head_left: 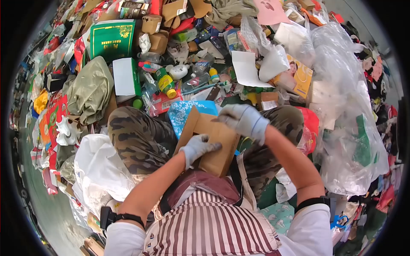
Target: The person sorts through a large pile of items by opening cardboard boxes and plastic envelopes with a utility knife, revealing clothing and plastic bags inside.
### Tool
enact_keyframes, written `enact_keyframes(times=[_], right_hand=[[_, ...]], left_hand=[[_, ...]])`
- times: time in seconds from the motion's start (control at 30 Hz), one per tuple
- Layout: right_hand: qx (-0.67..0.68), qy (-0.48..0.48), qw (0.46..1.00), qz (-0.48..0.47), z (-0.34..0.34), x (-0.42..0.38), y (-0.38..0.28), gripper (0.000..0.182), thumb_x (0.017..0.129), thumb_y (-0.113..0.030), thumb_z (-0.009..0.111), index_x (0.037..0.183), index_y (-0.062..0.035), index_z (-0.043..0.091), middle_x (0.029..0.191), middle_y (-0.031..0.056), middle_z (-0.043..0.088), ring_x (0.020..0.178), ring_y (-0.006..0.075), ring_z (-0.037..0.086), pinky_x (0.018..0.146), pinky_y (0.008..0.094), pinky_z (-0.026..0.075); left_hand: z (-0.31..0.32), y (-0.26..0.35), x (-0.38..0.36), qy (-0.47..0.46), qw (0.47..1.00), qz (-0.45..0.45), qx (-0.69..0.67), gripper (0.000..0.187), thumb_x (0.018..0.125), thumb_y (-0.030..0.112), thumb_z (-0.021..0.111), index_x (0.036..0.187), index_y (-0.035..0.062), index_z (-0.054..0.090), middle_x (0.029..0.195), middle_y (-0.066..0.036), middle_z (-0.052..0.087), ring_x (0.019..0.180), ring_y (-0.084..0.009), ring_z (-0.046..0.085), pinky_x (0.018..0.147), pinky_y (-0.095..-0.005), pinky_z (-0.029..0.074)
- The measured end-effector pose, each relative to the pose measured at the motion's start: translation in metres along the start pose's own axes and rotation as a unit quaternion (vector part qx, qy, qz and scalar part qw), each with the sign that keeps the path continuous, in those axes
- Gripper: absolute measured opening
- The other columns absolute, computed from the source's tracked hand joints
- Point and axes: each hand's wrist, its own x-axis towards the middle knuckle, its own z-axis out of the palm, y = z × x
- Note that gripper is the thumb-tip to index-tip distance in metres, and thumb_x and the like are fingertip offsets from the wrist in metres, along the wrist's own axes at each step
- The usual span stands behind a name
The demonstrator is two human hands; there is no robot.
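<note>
A brown cardboard box [220, 143] is held at a tilt over my lap, between my knees, with one side panel folded out to the left. My left hand [197, 150], in a pale work glove, grips its lower left part, the thumb lying across the front. At the upper right edge of the box, my right hand [247, 121], gloved too, has its fingers pinched on the cardboard; the fingertips are slightly blurred. Behind the box lies a blue patterned package [188, 112].
Mixed waste surrounds me: a green box [112, 40], a green-labelled bottle [164, 82], a yellow-orange box [294, 77] and white paper [247, 68]. Clear plastic bags [341, 141] heap up on the right; a white plastic bag [102, 166] lies by my left arm.
</note>
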Motion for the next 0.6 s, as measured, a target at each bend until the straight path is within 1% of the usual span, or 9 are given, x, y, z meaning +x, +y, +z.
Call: enact_keyframes(times=[0.03,0.07,0.13,0.23,0.37,0.43,0.47,0.53,0.6], right_hand=[[0.029,-0.016,0.999,0.026,-0.016,0.002,0.006,0.017,0.084,-0.017,0.061,0.093,-0.0022,0.061,0.078,0.0105,0.063,0.069,0.0149,0.059,0.065,0.0277,0.048],[0.023,-0.023,0.999,0.037,-0.03,0.006,0.006,0.017,0.083,-0.017,0.061,0.093,-0.0024,0.061,0.078,0.01,0.063,0.069,0.0143,0.058,0.066,0.0275,0.047],[0.015,-0.028,0.998,0.05,-0.046,0.007,0.002,0.017,0.083,-0.016,0.061,0.093,-0.0026,0.061,0.077,0.0095,0.063,0.069,0.0138,0.058,0.067,0.0272,0.047],[-0.042,-0.1,0.994,0.013,-0.049,0.008,-0.001,0.017,0.083,-0.016,0.061,0.095,-0.0036,0.061,0.078,0.0084,0.063,0.07,0.0147,0.058,0.068,0.0269,0.047],[-0.028,-0.098,0.995,-0.017,-0.049,0.014,-0.013,0.016,0.083,-0.016,0.061,0.094,-0.0038,0.061,0.078,0.0094,0.062,0.071,0.0183,0.059,0.068,0.0281,0.046],[-0.079,-0.142,0.987,-0.019,-0.058,0.015,-0.027,0.015,0.082,-0.014,0.061,0.093,-0.004,0.061,0.079,0.0097,0.062,0.071,0.0192,0.059,0.068,0.0288,0.047],[-0.079,-0.143,0.986,-0.018,-0.06,0.015,-0.028,0.015,0.082,-0.014,0.061,0.093,-0.004,0.061,0.079,0.0097,0.062,0.071,0.0192,0.059,0.068,0.0288,0.047],[0.021,-0.136,0.99,-0.042,-0.063,0.015,-0.029,0.014,0.082,-0.015,0.06,0.092,-0.0049,0.062,0.079,0.0101,0.063,0.071,0.0216,0.06,0.067,0.03,0.047],[0.01,-0.16,0.986,-0.034,-0.063,0.013,-0.039,0.015,0.082,-0.017,0.059,0.092,-0.0057,0.062,0.078,0.0105,0.063,0.071,0.023,0.06,0.067,0.0307,0.047]], left_hand=[[0.0,-0.002,-0.009,-0.003,0.999,0.042,0.0,0.038,0.075,0.02,0.073,0.106,0.0014,0.059,0.097,-0.003,0.063,0.087,-0.0101,0.058,0.078,-0.0251,0.047],[0.002,-0.001,-0.019,-0.007,0.999,0.047,0.003,0.038,0.075,0.02,0.073,0.106,0.0014,0.059,0.097,-0.003,0.063,0.087,-0.0101,0.058,0.078,-0.0251,0.047],[0.006,0.0,-0.039,-0.004,0.993,0.116,-0.019,0.037,0.078,0.02,0.072,0.107,0.0012,0.06,0.099,-0.003,0.063,0.086,-0.0075,0.056,0.078,-0.0225,0.045],[0.01,0.005,-0.055,-0.014,0.994,0.102,-0.043,0.034,0.078,0.016,0.072,0.106,0.0018,0.061,0.097,-0.001,0.064,0.086,-0.0063,0.055,0.078,-0.0212,0.045],[0.016,0.013,-0.07,-0.007,0.992,0.128,0.012,0.033,0.08,0.018,0.07,0.108,0.0034,0.061,0.099,0.0,0.065,0.087,-0.0048,0.055,0.078,-0.0216,0.045],[0.015,0.011,-0.074,-0.011,0.992,0.125,0.026,0.035,0.08,0.02,0.068,0.11,0.0035,0.061,0.098,-0.002,0.066,0.085,-0.0058,0.057,0.077,-0.0226,0.045],[0.014,0.01,-0.075,-0.013,0.99,0.132,0.039,0.035,0.08,0.02,0.068,0.11,0.0043,0.061,0.097,-0.002,0.066,0.084,-0.0064,0.058,0.077,-0.0231,0.046],[0.014,0.009,-0.076,-0.016,0.989,0.138,0.048,0.035,0.08,0.021,0.068,0.11,0.0051,0.061,0.095,-0.003,0.067,0.084,-0.007,0.059,0.076,-0.0236,0.046],[0.014,0.01,-0.075,-0.019,0.989,0.14,0.054,0.036,0.079,0.021,0.069,0.11,0.0068,0.061,0.094,-0.004,0.067,0.083,-0.0069,0.06,0.075,-0.0242,0.046]])
